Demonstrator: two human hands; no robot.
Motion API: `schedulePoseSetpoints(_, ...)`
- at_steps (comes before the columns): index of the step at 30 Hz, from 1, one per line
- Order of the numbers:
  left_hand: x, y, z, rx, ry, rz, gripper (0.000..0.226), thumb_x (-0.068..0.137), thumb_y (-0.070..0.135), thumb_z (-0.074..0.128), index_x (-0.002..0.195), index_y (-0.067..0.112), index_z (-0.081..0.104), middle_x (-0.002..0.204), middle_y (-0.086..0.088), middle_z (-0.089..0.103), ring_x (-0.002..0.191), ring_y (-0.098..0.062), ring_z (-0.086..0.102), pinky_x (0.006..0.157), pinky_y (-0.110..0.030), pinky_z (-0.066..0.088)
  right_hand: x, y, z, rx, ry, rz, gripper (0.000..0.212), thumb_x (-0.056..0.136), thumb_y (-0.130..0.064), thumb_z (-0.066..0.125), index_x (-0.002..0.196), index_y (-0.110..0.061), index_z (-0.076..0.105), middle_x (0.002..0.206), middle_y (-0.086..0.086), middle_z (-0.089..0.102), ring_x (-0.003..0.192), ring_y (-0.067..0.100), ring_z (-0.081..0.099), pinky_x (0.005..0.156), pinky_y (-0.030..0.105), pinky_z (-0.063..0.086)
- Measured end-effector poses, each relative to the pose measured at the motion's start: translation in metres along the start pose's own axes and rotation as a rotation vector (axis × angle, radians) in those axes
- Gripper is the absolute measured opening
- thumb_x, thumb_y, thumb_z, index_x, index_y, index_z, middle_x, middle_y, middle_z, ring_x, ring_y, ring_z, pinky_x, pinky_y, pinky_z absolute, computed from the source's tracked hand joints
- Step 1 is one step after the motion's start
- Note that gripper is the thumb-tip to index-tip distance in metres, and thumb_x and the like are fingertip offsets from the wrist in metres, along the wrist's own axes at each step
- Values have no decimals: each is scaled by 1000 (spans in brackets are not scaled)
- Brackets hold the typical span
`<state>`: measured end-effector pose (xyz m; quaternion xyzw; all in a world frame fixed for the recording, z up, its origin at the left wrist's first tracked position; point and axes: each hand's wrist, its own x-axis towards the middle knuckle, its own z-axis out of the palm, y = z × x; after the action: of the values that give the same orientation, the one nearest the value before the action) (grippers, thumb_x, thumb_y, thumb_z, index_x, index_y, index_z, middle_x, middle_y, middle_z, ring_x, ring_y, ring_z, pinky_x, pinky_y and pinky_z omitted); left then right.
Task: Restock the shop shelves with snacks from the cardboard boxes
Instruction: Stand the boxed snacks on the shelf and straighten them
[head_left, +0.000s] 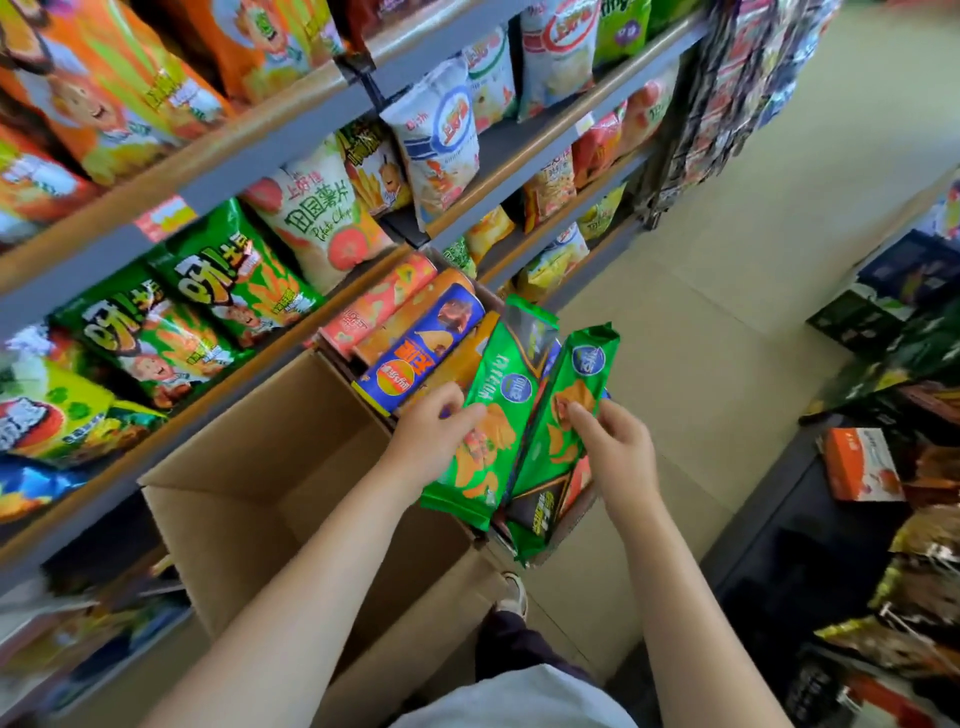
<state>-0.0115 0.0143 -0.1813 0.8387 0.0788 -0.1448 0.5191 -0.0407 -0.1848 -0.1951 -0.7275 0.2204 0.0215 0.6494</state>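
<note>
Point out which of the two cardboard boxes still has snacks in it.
The farther cardboard box, under both hands, holds tubes and green packets; the nearer box shows only bare cardboard inside.

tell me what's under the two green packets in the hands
Under the two green packets sits a black packet and a strip of red one, inside the far cardboard box. Anything deeper is covered by the packets and the hands.

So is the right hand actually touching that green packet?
Touching: the head view shows the right hand with fingers curled onto the front of the right-hand green packet.
</note>
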Motion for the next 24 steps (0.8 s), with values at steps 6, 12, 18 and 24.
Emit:
schedulePoseSetpoints(6, -16, -8, -62, -665, 26, -223, 58, 78, -9, 69, 127, 19, 55, 83, -2, 76, 68, -15, 71, 66, -28, 58, -5, -56, 51, 329, -270, 52, 22, 86, -25, 71, 80, -4, 66, 82, 10, 59, 81, 25, 54, 71, 41, 44)
schedulePoseSetpoints(12, -47, -31, -113, -830, 147, -242, 39, 86, 13, 71, 122, 18, 57, 105, -6, 72, 90, -14, 72, 74, -29, 56, -39, -81, 141, -285, -97, -485, 37, 81, -42, 72, 58, -18, 57, 81, 4, 55, 85, 17, 50, 82, 19, 33)
schedulePoseSetpoints(18, -79, -73, -161, -1066, 235, -338, 75, 71, 51, 77, 134, 19, 53, 124, -15, 68, 110, -27, 69, 93, -44, 52, -98, -92, 224, -574, -169, -878, 38, 81, -48, 68, 74, -11, 61, 97, 10, 49, 96, 32, 51, 90, 36, 40)
schedulePoseSetpoints(24, -119, -115, -222, -1146, 350, -251, 77, 67, 53, 85, 134, 26, 57, 125, -9, 69, 113, -30, 68, 103, -52, 49, -169, -92, 279, -498, -457, -749, 70, 74, -42, 81, 133, -16, 51, 134, 14, 39, 126, 21, 38, 100, -1, 23)
